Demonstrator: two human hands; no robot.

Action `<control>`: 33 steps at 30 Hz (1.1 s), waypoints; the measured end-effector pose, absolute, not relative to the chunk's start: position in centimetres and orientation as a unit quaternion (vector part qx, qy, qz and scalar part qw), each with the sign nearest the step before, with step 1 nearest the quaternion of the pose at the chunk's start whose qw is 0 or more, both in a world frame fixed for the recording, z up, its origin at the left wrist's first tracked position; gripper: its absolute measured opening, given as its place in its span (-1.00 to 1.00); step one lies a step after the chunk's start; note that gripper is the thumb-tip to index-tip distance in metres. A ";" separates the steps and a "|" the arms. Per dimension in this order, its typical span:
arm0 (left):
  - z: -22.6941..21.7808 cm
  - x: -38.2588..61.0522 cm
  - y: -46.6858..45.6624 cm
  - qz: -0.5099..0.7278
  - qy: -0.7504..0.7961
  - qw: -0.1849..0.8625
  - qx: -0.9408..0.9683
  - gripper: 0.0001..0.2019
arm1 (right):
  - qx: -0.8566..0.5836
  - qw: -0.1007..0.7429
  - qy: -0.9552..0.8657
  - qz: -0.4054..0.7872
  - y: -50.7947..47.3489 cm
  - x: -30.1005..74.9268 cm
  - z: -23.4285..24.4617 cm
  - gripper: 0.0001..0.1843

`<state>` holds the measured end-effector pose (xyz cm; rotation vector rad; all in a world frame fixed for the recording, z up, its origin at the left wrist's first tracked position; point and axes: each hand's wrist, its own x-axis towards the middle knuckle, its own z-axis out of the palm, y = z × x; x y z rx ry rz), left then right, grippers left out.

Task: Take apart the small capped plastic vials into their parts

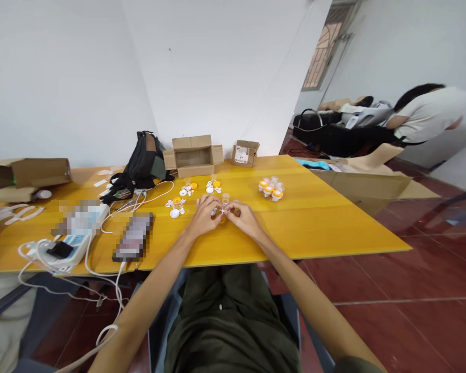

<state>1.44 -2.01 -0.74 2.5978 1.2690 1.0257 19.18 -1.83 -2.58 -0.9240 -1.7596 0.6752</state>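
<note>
My left hand (206,216) and my right hand (243,218) meet low over the yellow table, fingertips almost touching. A small white plastic piece (222,210) is pinched in my right fingers. The fingers of my left hand are bent and closed beside it; what they hold is hidden. Just beyond the hands stands a small clear cup (226,198), and an orange part (222,219) shows beneath them. To the left and behind lie small groups of white discs (174,213), orange caps (216,184) and clear cups. A cluster of clear cups with orange-and-white parts (271,188) stands to the right.
An open cardboard box (194,160), a smaller box (245,154) and a black backpack (140,163) line the wall side. On the left are a phone (134,237), a power strip (77,248) and loose white cables (118,280). Another person (427,116) bends over at far right.
</note>
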 end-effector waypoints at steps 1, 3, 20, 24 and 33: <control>-0.7 1.4 -2.0 0.332 0.414 0.037 0.847 -0.92 | -0.383 0.496 -0.728 0.279 -1.9 19.2 -2.5 -0.90; -0.7 1.5 -2.1 0.328 0.415 0.038 0.848 -0.92 | -0.384 0.492 -0.729 0.280 -1.9 19.1 -2.5 -0.90; -0.4 1.3 -2.2 0.324 0.410 0.057 0.851 -0.90 | -0.393 0.495 -0.706 0.320 -1.6 19.1 -2.7 -0.91; -0.4 1.3 -2.1 0.325 0.405 0.056 0.853 -0.90 | -0.393 0.490 -0.704 0.332 -1.6 19.2 -2.8 -0.91; -0.4 1.3 -2.2 0.327 0.403 0.067 0.852 -0.92 | -0.380 0.481 -0.718 0.329 -1.7 19.2 -2.6 -0.81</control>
